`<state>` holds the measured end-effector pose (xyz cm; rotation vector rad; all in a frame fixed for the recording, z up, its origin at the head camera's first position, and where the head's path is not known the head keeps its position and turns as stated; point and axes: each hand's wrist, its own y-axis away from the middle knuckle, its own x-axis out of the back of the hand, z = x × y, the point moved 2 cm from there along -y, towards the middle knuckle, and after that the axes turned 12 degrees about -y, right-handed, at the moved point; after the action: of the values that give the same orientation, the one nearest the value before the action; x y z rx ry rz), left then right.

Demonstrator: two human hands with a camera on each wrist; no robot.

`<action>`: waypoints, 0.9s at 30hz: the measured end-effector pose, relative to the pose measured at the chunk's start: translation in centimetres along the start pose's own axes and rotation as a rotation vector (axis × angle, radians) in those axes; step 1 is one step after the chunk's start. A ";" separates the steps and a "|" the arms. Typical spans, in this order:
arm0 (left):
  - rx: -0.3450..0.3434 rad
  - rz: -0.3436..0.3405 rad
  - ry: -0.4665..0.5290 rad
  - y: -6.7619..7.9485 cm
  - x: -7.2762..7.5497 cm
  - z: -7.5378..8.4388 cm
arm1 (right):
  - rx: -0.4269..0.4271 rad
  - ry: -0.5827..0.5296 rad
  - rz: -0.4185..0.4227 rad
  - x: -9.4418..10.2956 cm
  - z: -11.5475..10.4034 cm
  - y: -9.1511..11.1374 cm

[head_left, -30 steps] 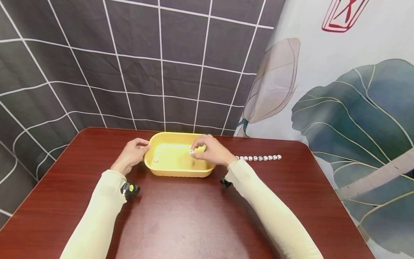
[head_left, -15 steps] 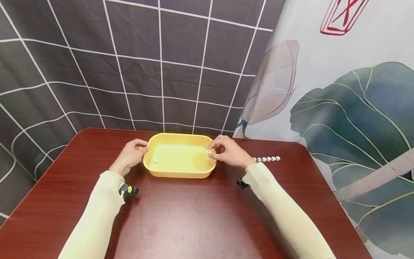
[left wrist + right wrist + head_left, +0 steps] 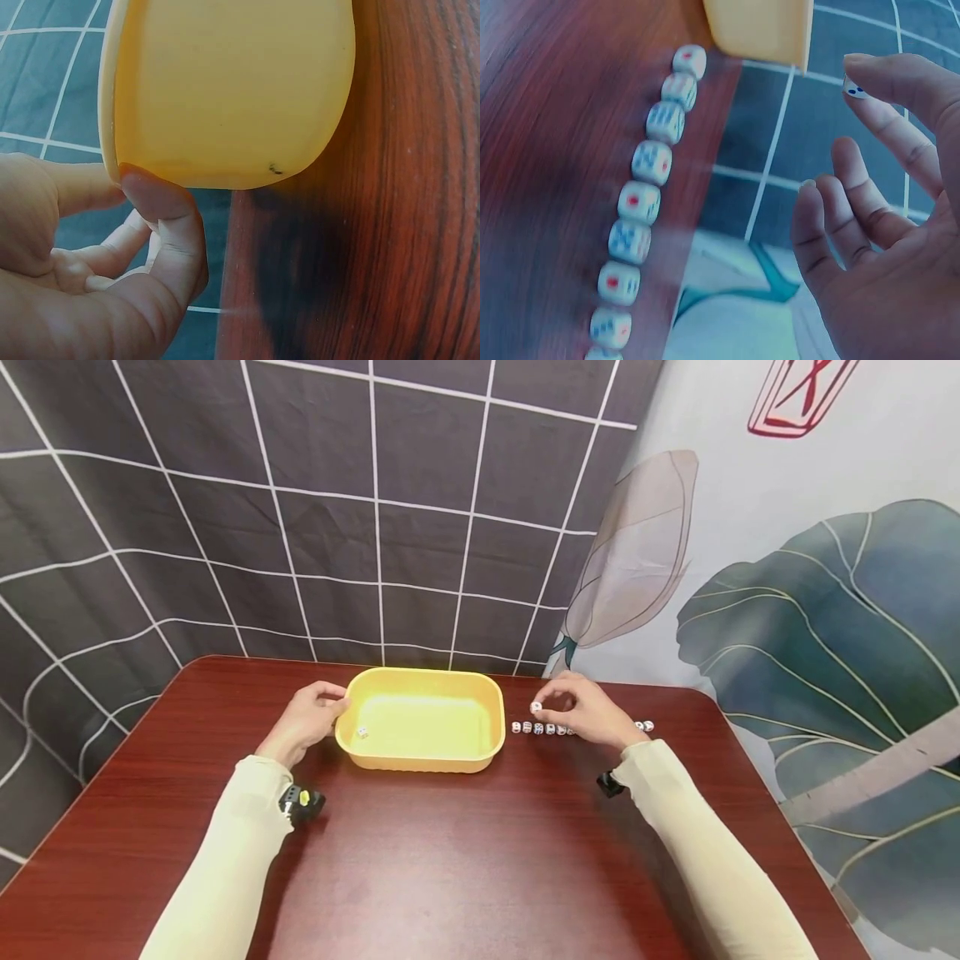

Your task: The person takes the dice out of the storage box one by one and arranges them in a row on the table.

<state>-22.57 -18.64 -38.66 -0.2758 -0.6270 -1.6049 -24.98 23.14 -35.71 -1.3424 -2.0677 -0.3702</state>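
A yellow plastic basin [image 3: 420, 764] stands toward the back of the table, with one white die [image 3: 363, 732] inside at its left end. My left hand [image 3: 303, 720] pinches the basin's left rim between thumb and forefinger, as the left wrist view confirms. Between the thumb and forefinger of my right hand [image 3: 592, 714] is another white die [image 3: 536, 707], held just above the left end of a row of dice [image 3: 538, 728]. That row runs rightward from beside the basin, and the right hand hides its middle part. In the right wrist view, the held die [image 3: 853, 88] shows blue dots.
The dark red wooden table [image 3: 420, 860] carries the basin and dice. A grey curtain with white grid lines [image 3: 420, 543] hangs behind its back edge. To the right hangs a pale cloth with painted leaves [image 3: 825, 635].
My right hand has carried the die from over the basin rightward, past its rim, to above the row. My left hand stays at the basin's left rim, and the basin has not moved.
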 end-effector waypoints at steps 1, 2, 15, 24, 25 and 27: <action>0.001 0.000 0.001 0.0 0.0 0.0 | -0.002 0.005 0.003 0.3 0.2 0.2; 0.001 0.000 -0.001 0.0 0.0 0.0 | -0.003 0.009 0.007 0.6 0.4 0.4; -0.007 -0.002 0.002 0.0 0.1 -0.1 | -0.033 0.049 0.042 4.3 3.9 2.3; -0.003 -0.004 0.000 0.0 0.1 0.0 | -0.141 0.045 0.060 6.2 6.3 4.0; -0.003 -0.004 -0.001 0.0 0.1 0.0 | -0.148 0.045 0.062 6.4 6.5 4.2; -0.004 -0.005 -0.002 0.0 0.1 -0.1 | -0.158 0.054 0.065 6.8 7.0 4.5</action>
<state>-22.55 -18.71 -38.68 -0.2786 -0.6264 -1.6107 -25.33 33.82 -37.05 -1.4715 -1.9798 -0.5455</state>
